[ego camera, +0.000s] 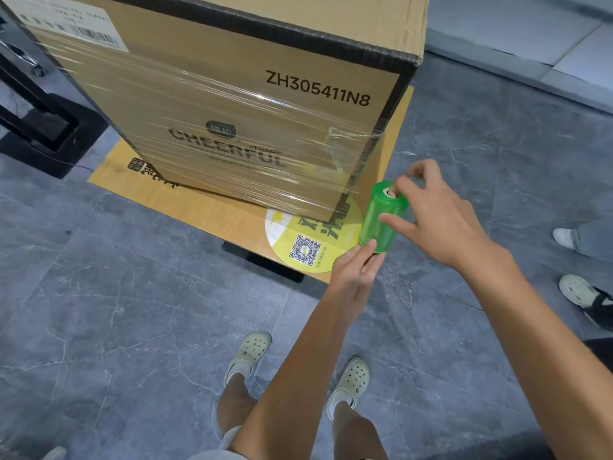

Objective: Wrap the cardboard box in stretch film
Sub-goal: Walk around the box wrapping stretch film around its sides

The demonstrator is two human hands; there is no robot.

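Roll (382, 216) base perhaps behind left hand (354, 275)

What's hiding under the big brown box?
The cardboard box stands on a flat cardboard sheet with a round yellow sticker, partly covered by the box. A black base peeks out beneath. The rest under the box is hidden.

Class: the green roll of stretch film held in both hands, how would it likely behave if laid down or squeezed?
The green roll is a smooth cylinder, so on its side it would likely roll. Its glossy surface may be slippery; the right hand grips the top end, the left hand props the bottom. Tightly wound, it probably stays stiff.
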